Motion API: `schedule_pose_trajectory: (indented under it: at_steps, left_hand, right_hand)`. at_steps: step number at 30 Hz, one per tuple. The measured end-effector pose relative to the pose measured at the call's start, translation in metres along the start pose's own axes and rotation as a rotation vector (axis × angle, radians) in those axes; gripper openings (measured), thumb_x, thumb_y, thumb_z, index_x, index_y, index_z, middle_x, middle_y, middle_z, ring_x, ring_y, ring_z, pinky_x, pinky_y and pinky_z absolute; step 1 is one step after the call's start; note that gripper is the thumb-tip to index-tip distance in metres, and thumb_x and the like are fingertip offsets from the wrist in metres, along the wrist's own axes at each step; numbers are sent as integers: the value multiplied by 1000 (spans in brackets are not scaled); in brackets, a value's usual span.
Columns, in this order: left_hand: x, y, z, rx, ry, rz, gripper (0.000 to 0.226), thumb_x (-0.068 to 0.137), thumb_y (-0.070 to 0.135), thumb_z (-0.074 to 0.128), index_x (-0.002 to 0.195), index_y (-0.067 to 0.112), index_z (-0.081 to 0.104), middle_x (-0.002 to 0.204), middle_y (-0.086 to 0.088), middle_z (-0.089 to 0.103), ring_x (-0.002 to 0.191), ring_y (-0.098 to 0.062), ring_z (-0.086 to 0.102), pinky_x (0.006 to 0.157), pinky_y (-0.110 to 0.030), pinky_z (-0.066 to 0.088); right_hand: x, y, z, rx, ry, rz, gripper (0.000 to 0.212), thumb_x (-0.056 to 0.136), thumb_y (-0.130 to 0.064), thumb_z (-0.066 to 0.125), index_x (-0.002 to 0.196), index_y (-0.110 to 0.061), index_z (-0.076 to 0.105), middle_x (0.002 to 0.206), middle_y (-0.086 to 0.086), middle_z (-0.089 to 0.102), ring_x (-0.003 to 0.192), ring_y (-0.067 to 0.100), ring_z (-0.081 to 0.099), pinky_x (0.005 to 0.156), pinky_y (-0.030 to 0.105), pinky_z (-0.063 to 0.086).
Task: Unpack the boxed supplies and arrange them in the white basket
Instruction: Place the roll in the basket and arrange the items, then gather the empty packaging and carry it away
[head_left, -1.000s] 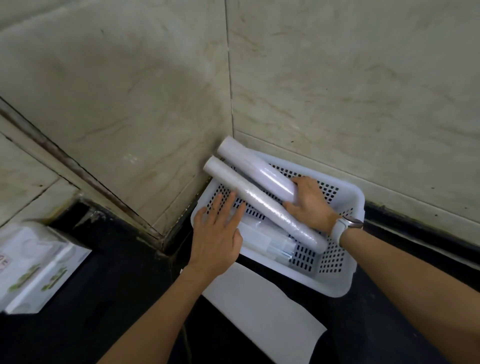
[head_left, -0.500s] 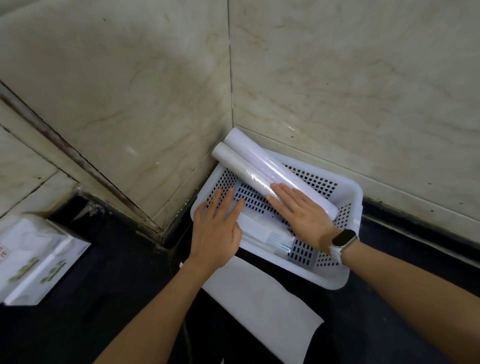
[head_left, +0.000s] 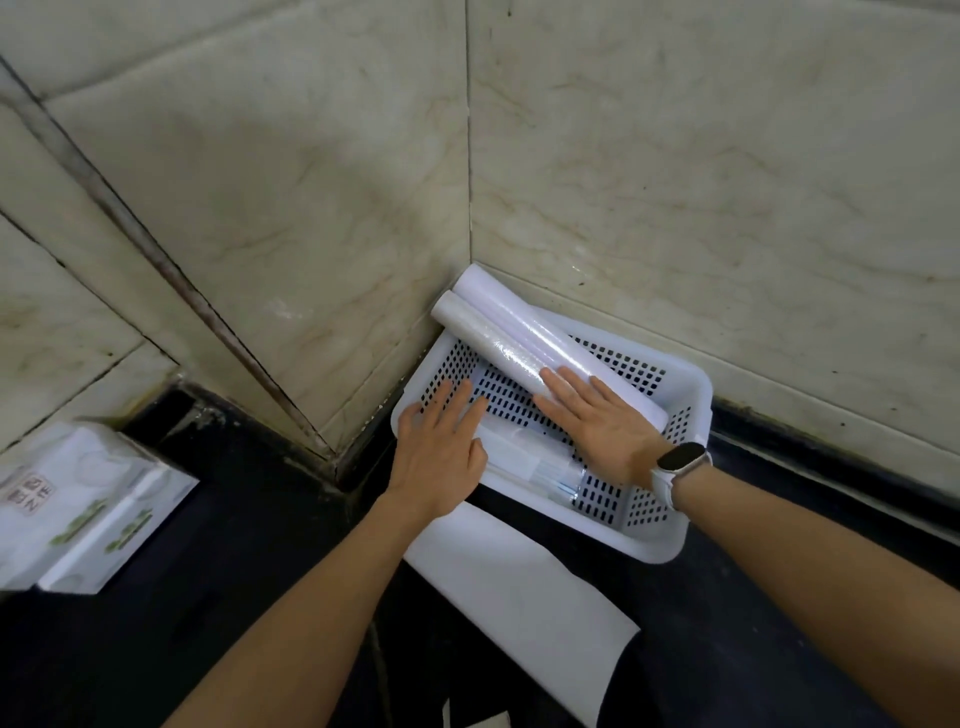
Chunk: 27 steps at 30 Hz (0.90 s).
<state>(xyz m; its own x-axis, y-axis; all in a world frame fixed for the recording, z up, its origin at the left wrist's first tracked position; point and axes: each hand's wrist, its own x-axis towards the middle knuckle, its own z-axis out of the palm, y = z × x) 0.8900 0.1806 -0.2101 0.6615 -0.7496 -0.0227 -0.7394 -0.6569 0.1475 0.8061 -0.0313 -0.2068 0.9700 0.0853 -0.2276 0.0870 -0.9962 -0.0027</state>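
Boxes (head_left: 83, 512) in white and green sit far left on the dark counter. My left hand (head_left: 441, 457) lies flat and released on the near-left rim of the white basket (head_left: 691, 395) in the tiled corner. My right hand (head_left: 602, 426) rests open-palmed on two rolls (head_left: 498, 332) slanting out over the basket's far-left corner.

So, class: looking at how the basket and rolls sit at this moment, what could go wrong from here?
1. Both rolls overhang the white basket rim at the wall corner; once the flat right hand lifts, they might roll or slide.
2. The left hand lies open on the near rim; pressing there could tip the basket.
3. The white sheet lies partly under the basket and may let it slip.
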Motion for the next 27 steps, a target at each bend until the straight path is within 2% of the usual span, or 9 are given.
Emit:
schedule_pose_trajectory:
  at_steps: [2, 5, 8, 10, 14, 18, 20, 23, 27]
  left_hand:
    - [0, -1, -5, -21, -28, -22, 54, 94, 26, 30, 146, 19, 15, 157, -4, 12, 145, -20, 5, 114, -46, 13]
    - [-21, 8, -24, -153, 96, -72, 53, 92, 23, 38, 143, 20, 25, 155, -5, 22, 144, -20, 12, 113, -46, 15]
    - [-64, 15, -37, -329, 226, -107, 45, 90, 19, 49, 134, 15, 43, 147, -9, 37, 138, -24, 28, 110, -46, 23]
    - [-102, 15, -37, -441, 195, -149, 41, 90, 18, 52, 130, 12, 48, 141, -9, 43, 131, -24, 38, 108, -46, 31]
    - [-180, 15, -19, -566, -77, -245, 48, 90, 34, 51, 134, 20, 41, 140, -1, 44, 127, -18, 41, 107, -38, 33]
    - [-241, 17, 8, -421, -436, -206, 88, 70, 68, 53, 142, 35, 15, 150, 9, 27, 137, -13, 23, 112, -39, 16]
    - [-262, 15, 18, -346, -527, -151, 105, 59, 75, 55, 143, 37, 5, 151, 11, 23, 137, -14, 20, 112, -41, 12]
    - [-276, 12, 28, -214, -482, -56, 105, 62, 66, 61, 144, 34, 2, 149, 9, 27, 134, -16, 26, 109, -40, 15]
    - [-271, 14, 31, -202, -331, -72, 75, 75, 48, 59, 137, 30, 22, 134, 5, 47, 119, -19, 44, 98, -37, 27]
  right_hand:
    - [-6, -6, -12, 67, 19, 21, 76, 86, 4, 38, 145, -22, -3, 153, 2, -19, 139, 18, -21, 116, 36, -7]
    - [-24, -30, -32, 263, 173, 62, 57, 90, -4, 39, 143, -13, 22, 156, 10, 8, 144, 26, 8, 119, 38, 13]
    - [-58, -69, -39, 490, 537, 132, 38, 87, 0, 45, 124, -4, 52, 134, 19, 50, 124, 28, 46, 106, 33, 37]
    - [-89, -100, -28, 598, 640, 125, 31, 86, -3, 46, 115, -3, 58, 117, 15, 61, 112, 20, 53, 100, 27, 41]
    - [-142, -154, 23, 570, 404, 226, 45, 82, -26, 59, 123, -9, 52, 123, 13, 58, 116, 28, 52, 100, 42, 44]
    - [-163, -167, 69, 369, -30, 477, 94, 77, -57, 55, 144, -23, 0, 156, 9, -1, 143, 28, -4, 114, 52, -3]
    - [-163, -164, 78, 401, -108, 560, 101, 74, -60, 56, 142, -29, -13, 155, 7, -16, 142, 28, -13, 113, 56, -4]
    - [-156, -162, 77, 522, -113, 647, 100, 74, -53, 62, 142, -29, -8, 156, 7, 0, 140, 32, 7, 110, 57, 15]
    - [-154, -172, 77, 548, -3, 741, 82, 81, -34, 61, 143, -16, 10, 139, 14, 36, 126, 34, 32, 103, 51, 28]
